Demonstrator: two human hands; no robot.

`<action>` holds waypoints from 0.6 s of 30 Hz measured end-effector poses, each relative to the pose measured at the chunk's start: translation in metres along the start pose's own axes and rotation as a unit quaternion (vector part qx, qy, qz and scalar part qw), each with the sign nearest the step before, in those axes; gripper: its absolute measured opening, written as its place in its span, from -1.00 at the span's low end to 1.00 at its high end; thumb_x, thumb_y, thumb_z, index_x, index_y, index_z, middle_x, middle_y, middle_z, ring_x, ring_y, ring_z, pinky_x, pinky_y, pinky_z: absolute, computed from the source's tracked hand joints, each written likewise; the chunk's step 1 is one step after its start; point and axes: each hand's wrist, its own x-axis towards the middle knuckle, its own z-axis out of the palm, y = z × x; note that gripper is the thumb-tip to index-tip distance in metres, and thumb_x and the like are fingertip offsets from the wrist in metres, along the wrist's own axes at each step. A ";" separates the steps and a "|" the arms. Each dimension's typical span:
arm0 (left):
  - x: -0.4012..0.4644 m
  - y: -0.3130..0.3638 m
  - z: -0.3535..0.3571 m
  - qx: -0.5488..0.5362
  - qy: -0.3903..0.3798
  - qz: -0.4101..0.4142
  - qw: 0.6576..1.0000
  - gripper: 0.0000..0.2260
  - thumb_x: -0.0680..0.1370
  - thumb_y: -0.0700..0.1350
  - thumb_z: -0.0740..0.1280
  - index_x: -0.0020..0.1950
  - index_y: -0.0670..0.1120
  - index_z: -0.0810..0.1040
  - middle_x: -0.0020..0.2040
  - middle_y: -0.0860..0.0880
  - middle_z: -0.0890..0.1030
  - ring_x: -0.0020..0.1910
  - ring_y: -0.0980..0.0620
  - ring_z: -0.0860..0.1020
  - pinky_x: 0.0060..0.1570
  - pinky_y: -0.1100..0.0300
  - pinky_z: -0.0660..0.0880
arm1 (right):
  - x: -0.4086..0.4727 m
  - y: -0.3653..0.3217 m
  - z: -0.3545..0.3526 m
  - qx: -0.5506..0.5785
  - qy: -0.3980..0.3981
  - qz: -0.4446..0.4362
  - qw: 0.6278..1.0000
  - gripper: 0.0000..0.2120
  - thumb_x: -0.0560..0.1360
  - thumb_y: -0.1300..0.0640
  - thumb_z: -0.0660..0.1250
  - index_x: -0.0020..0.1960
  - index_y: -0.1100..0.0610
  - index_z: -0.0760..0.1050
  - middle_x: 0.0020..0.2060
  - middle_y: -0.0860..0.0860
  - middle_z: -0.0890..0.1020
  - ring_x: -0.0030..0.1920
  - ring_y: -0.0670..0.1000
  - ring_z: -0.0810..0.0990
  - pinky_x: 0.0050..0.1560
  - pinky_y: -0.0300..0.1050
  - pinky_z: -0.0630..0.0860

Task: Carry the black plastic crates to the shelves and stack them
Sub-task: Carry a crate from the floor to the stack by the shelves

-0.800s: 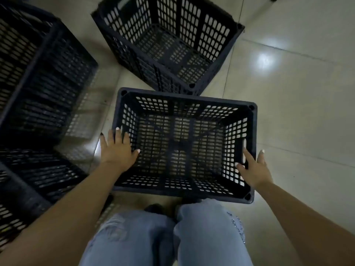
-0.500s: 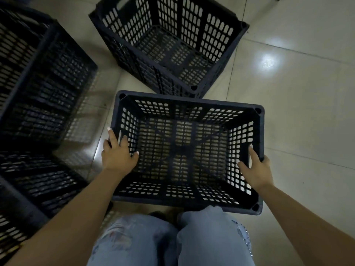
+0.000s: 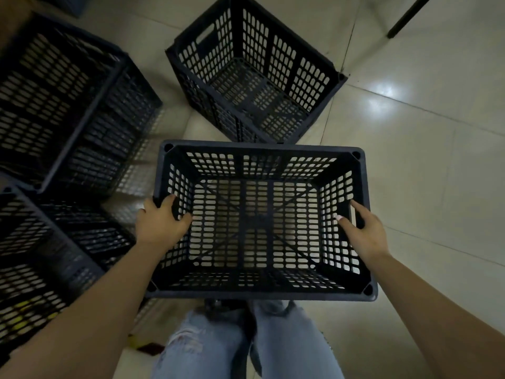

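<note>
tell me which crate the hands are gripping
The crate in front of the knees: left hand and right hand clasp its side walls. The other crates sit untouched.

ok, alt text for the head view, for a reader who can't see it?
Seen from above, a person's left hand and right hand grip opposite sides of an empty black crate. More black crates sit on the tiled floor ahead and left.

There are four black crates (image 3: 262, 220). Two hands (image 3: 159, 224) hold one crate. Two legs in jeans (image 3: 246, 343) show below.
</note>
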 end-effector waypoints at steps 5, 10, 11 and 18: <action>-0.078 -0.002 -0.077 -0.015 0.065 -0.001 0.998 -0.47 0.53 0.09 0.29 0.46 -0.04 0.32 0.50 -0.26 0.14 0.35 -0.38 0.21 0.32 -0.19 0.23 | -0.067 -0.058 -0.061 -0.065 0.028 -0.062 0.996 -0.46 0.46 -0.14 0.36 0.41 -0.17 0.35 0.34 0.13 0.41 0.31 0.21 0.42 0.31 0.19 0.41; -0.146 -0.012 -0.146 -0.036 0.108 -0.034 0.993 -0.49 0.53 0.15 0.25 0.44 0.00 0.34 0.52 -0.22 0.15 0.38 -0.37 0.20 0.34 -0.20 0.22 | -0.118 -0.115 -0.117 -0.107 0.027 -0.134 0.985 -0.47 0.47 -0.13 0.34 0.42 -0.10 0.37 0.33 0.19 0.41 0.29 0.25 0.43 0.32 0.21 0.39; -0.160 -0.015 -0.157 -0.042 0.119 -0.044 0.991 -0.49 0.53 0.16 0.25 0.44 0.02 0.34 0.52 -0.21 0.15 0.38 -0.38 0.20 0.34 -0.19 0.22 | -0.127 -0.125 -0.125 -0.114 0.028 -0.149 0.982 -0.47 0.48 -0.13 0.34 0.42 -0.09 0.37 0.33 0.20 0.42 0.29 0.26 0.43 0.33 0.20 0.39; -0.244 -0.065 -0.195 -0.084 0.159 -0.112 0.977 -0.47 0.52 0.27 0.17 0.42 0.08 0.34 0.55 -0.13 0.11 0.41 -0.31 0.23 0.36 -0.15 0.20 | -0.177 -0.188 -0.142 -0.160 -0.005 -0.248 0.955 -0.46 0.47 -0.18 0.31 0.42 -0.15 0.35 0.33 0.20 0.42 0.28 0.28 0.43 0.31 0.20 0.39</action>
